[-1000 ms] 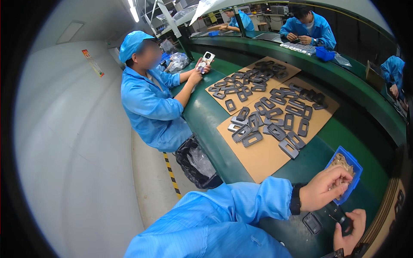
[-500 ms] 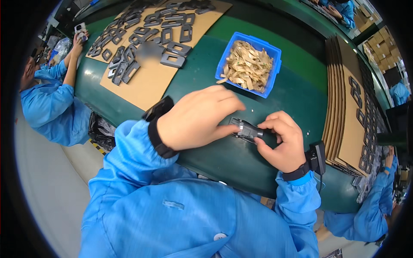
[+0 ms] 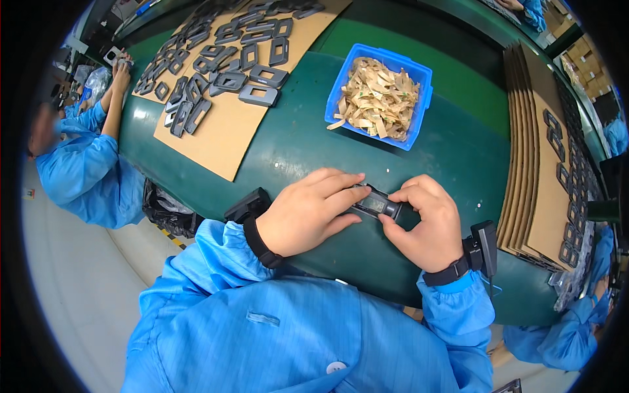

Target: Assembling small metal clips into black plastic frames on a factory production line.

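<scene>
On the green table in front of me lies a small dark plastic device [image 3: 375,204] with a greyish display window. My left hand [image 3: 313,211] has its fingertips and thumb around the left end of it, partly covering that end. The thumb and forefinger of my right hand [image 3: 429,221] pinch its right end from both sides. Both wrists wear black straps with small dark boxes on them.
A blue bin [image 3: 334,98] full of tan strips stands beyond my hands. Dark plastic frames [image 3: 261,95] lie scattered on cardboard [image 3: 223,154] at the far left. Stacked cardboard sheets [image 3: 517,144] stand at the right. A co-worker [image 3: 82,167] sits at the left.
My left fingers have come down from above onto the device's left end. A display window now shows in it where an open-looking inside with a shiny part was.
</scene>
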### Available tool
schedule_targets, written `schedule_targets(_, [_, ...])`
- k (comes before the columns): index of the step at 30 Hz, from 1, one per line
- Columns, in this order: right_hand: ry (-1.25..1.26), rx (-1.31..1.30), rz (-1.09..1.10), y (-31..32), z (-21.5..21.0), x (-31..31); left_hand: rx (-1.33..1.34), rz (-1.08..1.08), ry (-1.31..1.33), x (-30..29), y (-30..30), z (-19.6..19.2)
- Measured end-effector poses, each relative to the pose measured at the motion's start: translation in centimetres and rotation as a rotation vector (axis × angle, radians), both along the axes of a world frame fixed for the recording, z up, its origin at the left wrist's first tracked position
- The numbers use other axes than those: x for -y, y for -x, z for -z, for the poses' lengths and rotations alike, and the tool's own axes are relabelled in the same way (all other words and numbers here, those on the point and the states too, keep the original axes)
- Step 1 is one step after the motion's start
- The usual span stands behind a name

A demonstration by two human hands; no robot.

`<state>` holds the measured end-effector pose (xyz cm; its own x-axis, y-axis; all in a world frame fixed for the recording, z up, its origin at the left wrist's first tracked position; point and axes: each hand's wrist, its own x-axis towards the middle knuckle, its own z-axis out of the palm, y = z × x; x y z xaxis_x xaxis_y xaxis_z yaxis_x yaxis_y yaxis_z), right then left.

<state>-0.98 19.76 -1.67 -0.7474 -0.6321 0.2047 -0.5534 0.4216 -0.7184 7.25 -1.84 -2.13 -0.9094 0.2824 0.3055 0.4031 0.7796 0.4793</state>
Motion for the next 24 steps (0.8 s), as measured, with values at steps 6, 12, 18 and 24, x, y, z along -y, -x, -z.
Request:
schedule_targets(6, [0.025,-0.025,-0.02,0.3,-0.1,0.7,-0.046,-0.004,0.005,0.5,0.4,0.2])
schedule_targets(12, [0.092,-0.009,-0.048,0.3,0.2,0.6,-0.112,0.055,-0.012,0.8,0.4,0.9])
schedule_targets(18, [0.058,0.067,-0.009,-0.3,-0.6,0.3,-0.128,0.126,0.038,1.0,0.4,1.3])
schedule_targets(24, [0.044,0.071,-0.019,-0.2,-0.7,0.6,-0.158,0.22,0.06,2.3,1.3,1.5])
